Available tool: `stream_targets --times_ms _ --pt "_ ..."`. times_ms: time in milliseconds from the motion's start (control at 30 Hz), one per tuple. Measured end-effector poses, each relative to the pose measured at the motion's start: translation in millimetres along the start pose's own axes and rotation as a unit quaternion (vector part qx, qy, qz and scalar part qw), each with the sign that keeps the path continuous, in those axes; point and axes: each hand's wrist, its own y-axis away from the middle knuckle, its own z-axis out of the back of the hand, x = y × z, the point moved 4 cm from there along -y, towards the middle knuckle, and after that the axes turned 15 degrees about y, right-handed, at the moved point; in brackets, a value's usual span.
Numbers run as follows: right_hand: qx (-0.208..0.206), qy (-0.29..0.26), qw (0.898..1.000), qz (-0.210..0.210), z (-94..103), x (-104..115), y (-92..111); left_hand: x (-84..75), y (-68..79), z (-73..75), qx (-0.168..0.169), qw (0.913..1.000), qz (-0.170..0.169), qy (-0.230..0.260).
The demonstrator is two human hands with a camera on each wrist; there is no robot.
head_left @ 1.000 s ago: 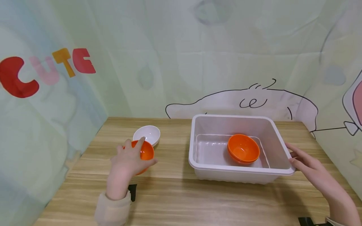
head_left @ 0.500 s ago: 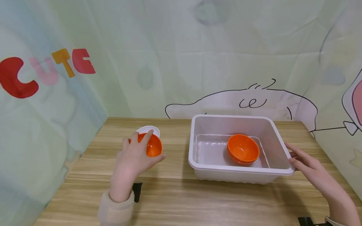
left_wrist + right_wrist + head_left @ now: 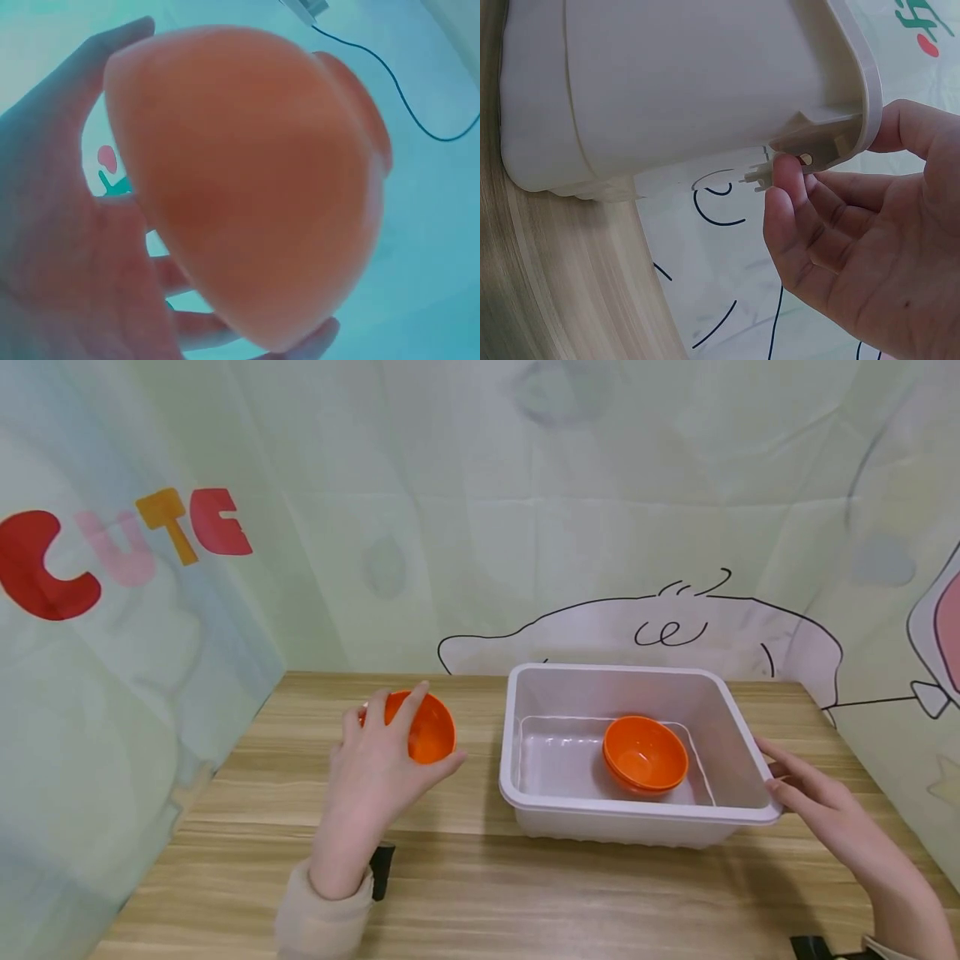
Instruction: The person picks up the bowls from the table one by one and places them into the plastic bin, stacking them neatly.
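Observation:
My left hand [image 3: 381,770] holds an orange bowl [image 3: 435,731] by its rim, the fingers spread over the far side and the thumb at the near right. In the left wrist view the rounded outside of this orange bowl [image 3: 247,187] fills the middle, its foot ring turned right. At the right, my right hand [image 3: 825,806] grips the rim of a white plastic bin [image 3: 600,807]. The right wrist view shows the thumb over the rim and curled fingers beneath it. Inside the bin, right of its middle, sit stacked orange bowls [image 3: 645,753]. The white bowl is hidden behind my left hand and its bowl.
The bin stands on a wood-grain table [image 3: 465,893], near its back edge. A printed cloth [image 3: 390,527] hangs behind the table and along both sides. A dark wrist strap piece [image 3: 381,870] shows beside my left cuff.
My left hand has carried the orange bowl away from me and to the right, covering the white bowl behind it. My right hand and the bin have stayed in place.

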Motion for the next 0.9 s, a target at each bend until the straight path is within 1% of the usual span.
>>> stream_targets --times_ms 300,433,700,900 --pt "-0.004 -0.006 1.000 0.004 0.4 0.6 -0.9 -14.0 -3.9 -5.8 -0.017 0.9995 -0.025 0.008" --pt "-0.005 -0.010 1.000 0.005 0.8 0.3 -1.5 -21.9 -4.3 -8.2 -0.012 0.9993 -0.033 0.012" --pt "0.002 -0.008 1.000 0.003 -0.5 -1.4 -0.2 -38.1 -6.3 -12.4 -0.001 0.9985 -0.054 -0.001" --pt "0.008 -0.006 1.000 -0.003 -0.7 -0.3 -0.5 -47.0 -6.6 -14.7 0.009 0.9981 -0.060 0.011"
